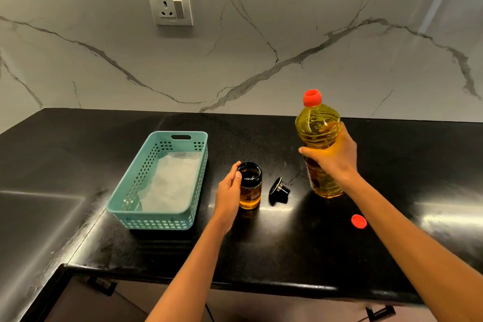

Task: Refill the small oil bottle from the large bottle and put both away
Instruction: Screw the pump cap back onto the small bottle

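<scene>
Lying nearest on the black counter (pixel 261 248), toward the right: a loose red cap (pixel 358 221), flat and apart from everything else. Standing a little farther in, near the middle: the small oil bottle (pixel 250 185), open-mouthed, amber oil showing inside, upright on the counter. Curling around its left side, fingers touching the glass near the rim: the left hand (pixel 229 191), steadying rather than lifting. Resting just right of the small bottle, tipped on its side: a black stopper lid (pixel 279 191), not touching the bottle. Sitting left of the hand: a teal perforated basket (pixel 130 206), lined with white paper (pixel 171 183). Gripping farther back on the right, wrapped firmly around the middle of the large bottle (pixel 319 123): the right hand (pixel 334 155). Standing close to upright, base at or just above the counter, hard to tell which, full of yellow oil, with a red ring at its neck. Rising behind: a marbled wall with a socket (pixel 170 7).
</scene>
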The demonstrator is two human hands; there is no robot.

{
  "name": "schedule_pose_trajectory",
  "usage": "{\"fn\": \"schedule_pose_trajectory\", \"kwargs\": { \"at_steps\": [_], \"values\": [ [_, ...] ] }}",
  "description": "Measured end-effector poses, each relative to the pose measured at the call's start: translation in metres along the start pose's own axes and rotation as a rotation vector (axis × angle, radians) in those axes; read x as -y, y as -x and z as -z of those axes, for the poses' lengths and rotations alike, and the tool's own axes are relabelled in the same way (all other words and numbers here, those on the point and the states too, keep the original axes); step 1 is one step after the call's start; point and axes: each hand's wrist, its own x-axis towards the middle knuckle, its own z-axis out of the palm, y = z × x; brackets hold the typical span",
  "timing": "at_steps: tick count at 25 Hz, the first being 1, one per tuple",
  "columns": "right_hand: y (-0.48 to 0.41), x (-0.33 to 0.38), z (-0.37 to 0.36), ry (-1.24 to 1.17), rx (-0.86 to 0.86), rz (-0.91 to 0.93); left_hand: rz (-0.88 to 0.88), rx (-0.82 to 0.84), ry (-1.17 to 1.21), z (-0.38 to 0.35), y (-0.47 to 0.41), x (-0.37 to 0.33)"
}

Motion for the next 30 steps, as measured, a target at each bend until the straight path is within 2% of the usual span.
{"fn": "schedule_pose_trajectory", "kwargs": {
  "at_steps": [4,8,15,24,27,30],
  "values": [
    [0.000,-0.015,0.008,-0.201,-0.017,-0.240,-0.006,-0.002,-0.004,0.000,0.001,-0.001],
    [0.010,-0.021,0.008,-0.100,0.014,-0.197,-0.012,-0.004,-0.009,-0.001,0.002,-0.002],
    [0.026,-0.030,0.024,-0.243,-0.117,-0.280,-0.023,-0.019,-0.018,-0.001,0.004,-0.003],
    [0.035,-0.036,0.031,-0.258,-0.047,-0.279,-0.007,-0.036,0.015,-0.004,0.003,-0.001],
    [0.044,-0.033,0.032,-0.176,-0.155,-0.183,-0.009,-0.038,0.015,-0.004,0.003,-0.001],
    [0.061,-0.019,0.024,0.008,-0.390,0.173,-0.014,-0.037,0.024,-0.005,0.003,0.000]
  ]
}}
